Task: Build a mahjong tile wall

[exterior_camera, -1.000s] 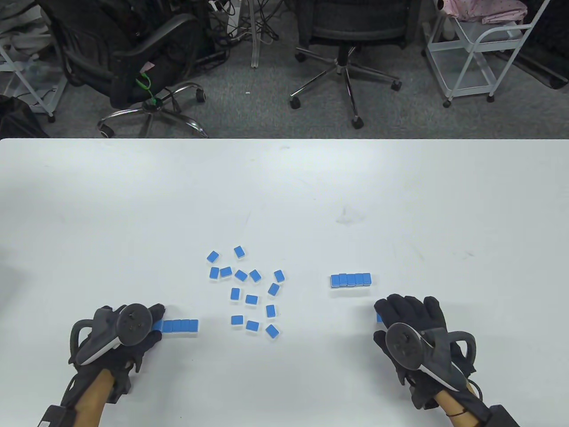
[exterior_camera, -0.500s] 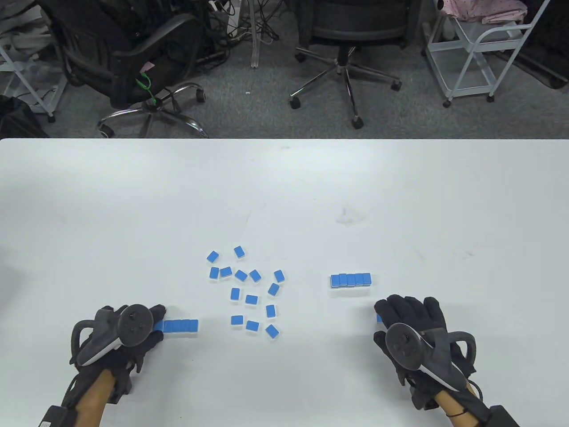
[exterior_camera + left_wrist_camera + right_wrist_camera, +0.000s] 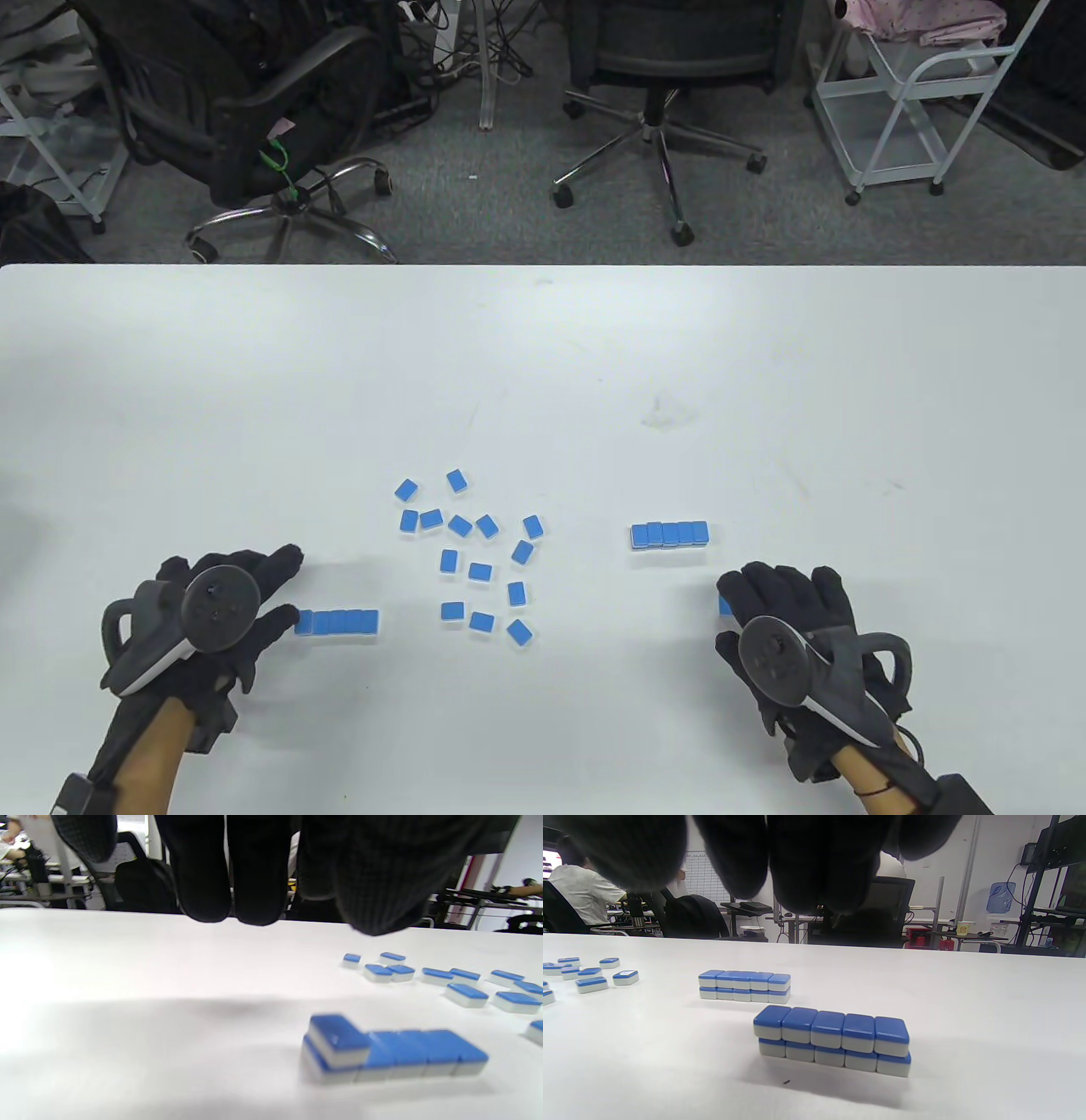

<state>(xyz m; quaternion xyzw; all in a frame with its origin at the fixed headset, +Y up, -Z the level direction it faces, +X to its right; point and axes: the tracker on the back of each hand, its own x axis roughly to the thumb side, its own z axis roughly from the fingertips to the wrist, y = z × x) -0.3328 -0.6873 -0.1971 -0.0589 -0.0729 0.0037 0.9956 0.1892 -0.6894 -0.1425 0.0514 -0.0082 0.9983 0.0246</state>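
Here, tile row lying left-right; left hand beside its end

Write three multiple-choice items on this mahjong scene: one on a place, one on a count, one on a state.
1. Where do the loose tiles lie?
A. between the two hands
B. at the table's far edge
C. under the right hand

2. How many tiles sit on top of the left-hand row?
A. none
B. one
C. five

3. What is the left hand doing?
A. pinching a tile
B. hovering over the table with straight fingers, holding nothing
C. pressing down on the far double row

Answers:
1. A, the table view shows the scatter midway between the left hand and the right hand.
2. B, the left wrist view shows a single tile stacked on the row's near end.
3. B, the left wrist view shows its fingers straight and clear of the row.
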